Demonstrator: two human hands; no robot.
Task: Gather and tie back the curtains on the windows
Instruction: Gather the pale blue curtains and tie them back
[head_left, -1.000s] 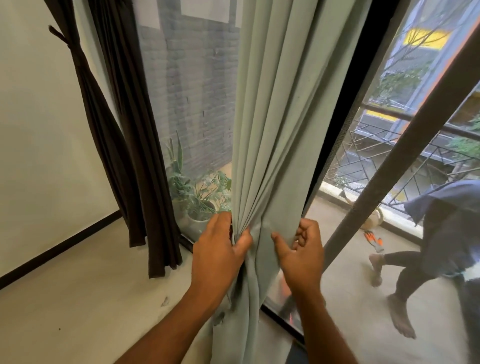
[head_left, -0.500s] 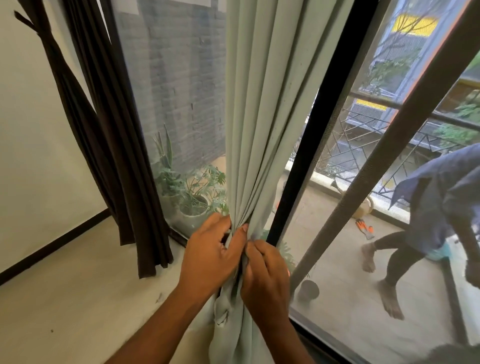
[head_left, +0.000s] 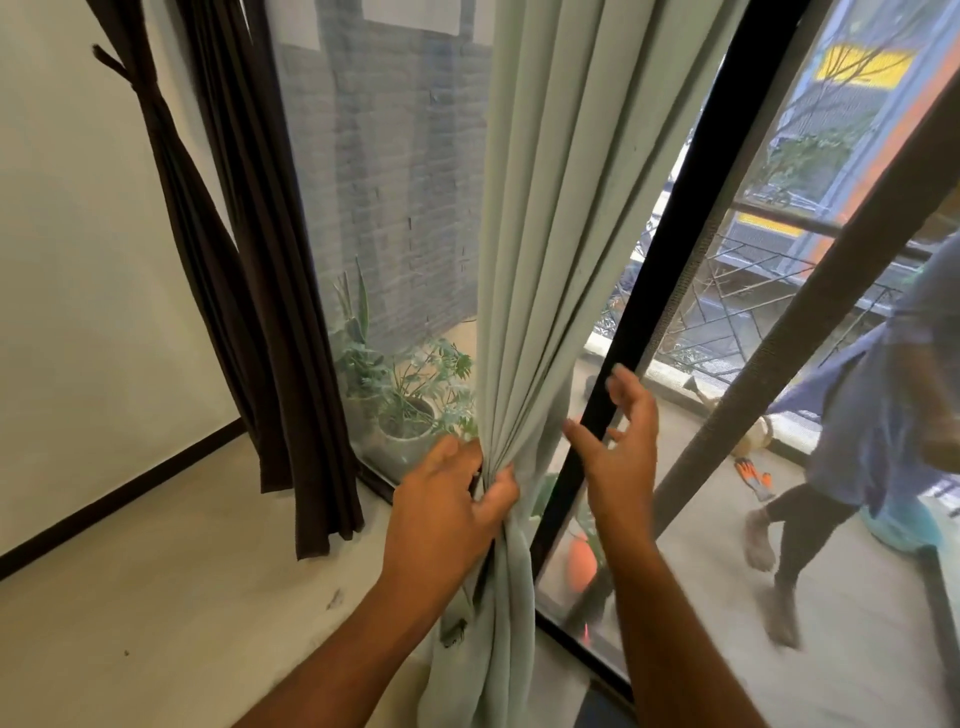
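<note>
While the left hand (head_left: 447, 514) grips the bunched pale green curtain (head_left: 540, 270), the right hand (head_left: 621, 447) hovers beside it, fingers spread, holding nothing.

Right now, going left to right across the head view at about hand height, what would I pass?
White wall → dark curtain → potted plants → left hand gripping the green curtain → right hand, open → black frame → person outside.
</note>
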